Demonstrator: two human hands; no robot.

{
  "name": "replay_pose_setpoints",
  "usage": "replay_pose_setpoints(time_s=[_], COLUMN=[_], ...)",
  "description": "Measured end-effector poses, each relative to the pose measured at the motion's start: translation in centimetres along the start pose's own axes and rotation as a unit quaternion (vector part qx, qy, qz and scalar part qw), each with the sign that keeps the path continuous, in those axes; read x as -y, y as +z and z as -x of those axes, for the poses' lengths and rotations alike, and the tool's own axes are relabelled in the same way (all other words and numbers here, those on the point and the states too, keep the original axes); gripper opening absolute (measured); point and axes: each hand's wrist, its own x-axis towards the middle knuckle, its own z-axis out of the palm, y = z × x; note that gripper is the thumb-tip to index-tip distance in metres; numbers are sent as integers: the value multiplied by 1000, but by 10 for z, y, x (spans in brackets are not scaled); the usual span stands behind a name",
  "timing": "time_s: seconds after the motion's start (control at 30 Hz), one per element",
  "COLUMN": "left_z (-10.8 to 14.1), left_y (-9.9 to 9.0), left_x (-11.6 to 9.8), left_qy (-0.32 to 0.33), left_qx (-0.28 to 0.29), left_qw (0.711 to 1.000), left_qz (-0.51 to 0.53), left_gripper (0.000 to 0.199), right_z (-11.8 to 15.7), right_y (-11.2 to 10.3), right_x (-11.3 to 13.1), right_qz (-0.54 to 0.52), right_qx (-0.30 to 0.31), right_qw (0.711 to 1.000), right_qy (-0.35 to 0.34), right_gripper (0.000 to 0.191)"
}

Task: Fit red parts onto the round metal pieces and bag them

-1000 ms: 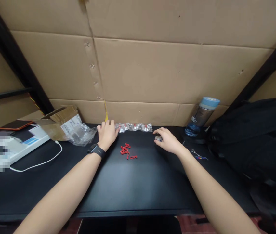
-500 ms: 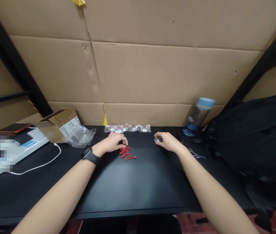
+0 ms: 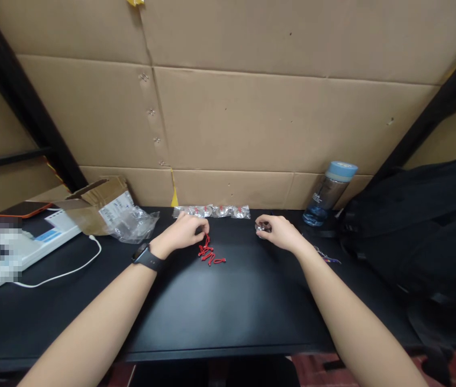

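Observation:
My left hand (image 3: 190,230), with a black watch on its wrist, pinches one red cord loop (image 3: 207,241) that hangs from the fingertips. Just below it, several red cord loops (image 3: 211,257) lie in a small heap on the black table. My right hand (image 3: 278,231) has its fingers round a small shiny round object (image 3: 263,227), held low over the table. Behind my hands, along the cardboard wall, a row of clear packets (image 3: 222,211) holds round silvery things with red bits.
On the left are an open cardboard box (image 3: 91,207) with clear plastic wrap (image 3: 135,224), a white power strip (image 3: 50,244) and its cable. A blue-lidded bottle (image 3: 326,196) and a black bag (image 3: 417,236) stand on the right, near a small beaded strap (image 3: 328,258).
My left hand has lifted slightly from the heap, with a red loop now hanging from its fingers. My right hand has barely moved and still holds the round object.

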Motion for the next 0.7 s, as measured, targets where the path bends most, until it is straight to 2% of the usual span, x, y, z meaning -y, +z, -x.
replay_pose_setpoints(time_s=[0.1, 0.2, 0.33, 0.57, 0.7], left_z=[0, -2, -3, -5, -5], left_y=[-2, -5, -8, 0, 4], left_x=[-4, -12, -30, -58, -67], left_qy=[8, 18, -25, -77, -81], left_qx=[-41, -94, -157, -162, -173], left_qw=[999, 994, 977, 932, 938], left_qz=[4, 50, 140, 316, 290], left_gripper=[17, 21, 26, 25, 23], right_z=[0, 1, 6, 14, 17], right_y=[4, 10, 18, 23, 23], right_x=[13, 30, 51, 77, 85], right_qz=[-79, -162, -235, -327, -378], right_qx=[-31, -50, -57, -91, -116], right_qw=[996, 983, 964, 937, 915], right_qy=[-42, -77, -107, -83, -84], right_gripper=[28, 31, 36, 42, 43])
